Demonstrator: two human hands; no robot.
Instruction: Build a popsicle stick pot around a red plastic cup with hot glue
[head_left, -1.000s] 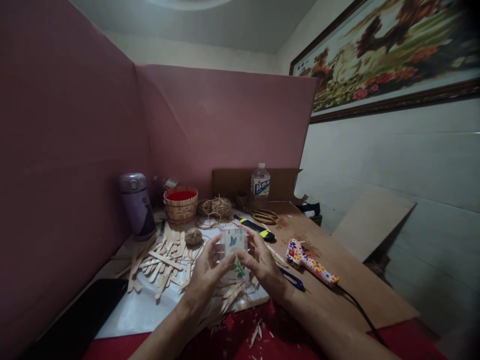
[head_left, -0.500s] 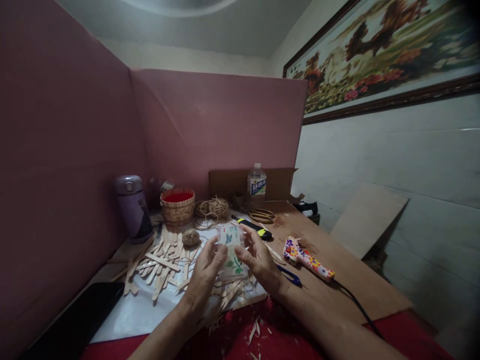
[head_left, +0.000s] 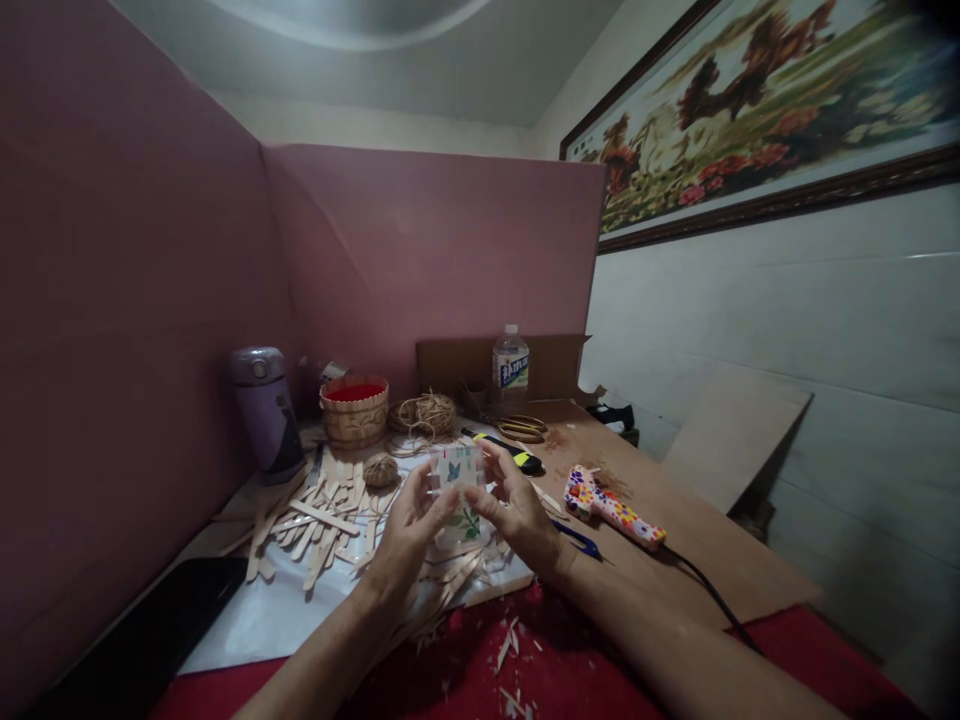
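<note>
Between both hands is a small whitish plastic pack (head_left: 460, 470) printed with a blue butterfly and a green leaf sprig; its exact kind is unclear. My left hand (head_left: 414, 520) grips its left edge, thumb on the front. Along its right edge my right hand (head_left: 517, 505) holds it the same way, both thumbs nearly meeting. Under and left of the hands lie loose wooden craft sticks (head_left: 322, 525) on a white sheet. A small ball of twine (head_left: 381, 470) rests behind my left hand. Beyond my right hand is a black and yellow utility knife (head_left: 517, 455).
A flower-patterned glue gun (head_left: 611, 510) with a black cord lies right, near blue-handled scissors (head_left: 576, 538). Gold-handled scissors (head_left: 521, 428), a twine coil (head_left: 424, 415), a wooden bucket (head_left: 354, 415), a purple flask (head_left: 268, 420) and a bottle (head_left: 511, 365) stand behind. A black flat object (head_left: 150, 635) lies front left.
Both hands and the pack have shifted very slightly left with a small turn of the view. The grip looks the same.
</note>
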